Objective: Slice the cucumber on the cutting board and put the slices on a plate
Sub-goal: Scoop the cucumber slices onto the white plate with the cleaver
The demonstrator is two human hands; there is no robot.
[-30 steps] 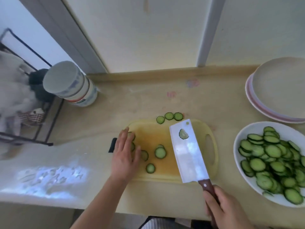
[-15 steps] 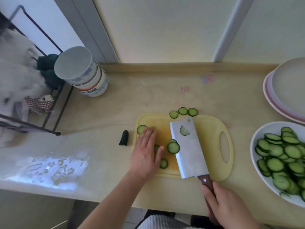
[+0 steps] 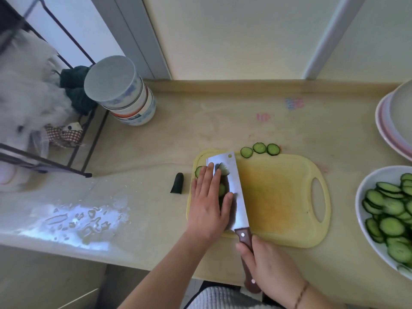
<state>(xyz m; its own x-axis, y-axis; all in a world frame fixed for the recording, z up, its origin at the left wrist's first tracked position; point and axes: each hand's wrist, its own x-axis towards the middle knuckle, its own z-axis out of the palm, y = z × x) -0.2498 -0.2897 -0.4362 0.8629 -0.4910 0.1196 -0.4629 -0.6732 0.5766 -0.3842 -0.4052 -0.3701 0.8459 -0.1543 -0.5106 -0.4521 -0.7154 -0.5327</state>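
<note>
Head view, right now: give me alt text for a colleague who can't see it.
On a yellow cutting board, the left hand presses cucumber slices against the flat blade of a cleaver gripped by the right hand. Three slices lie at the board's far edge, a cucumber end lies left of it, and a white plate of slices sits right.

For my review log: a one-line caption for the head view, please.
Left hand presses cucumber slices against the cleaver held by the right hand on the cutting board.
</note>
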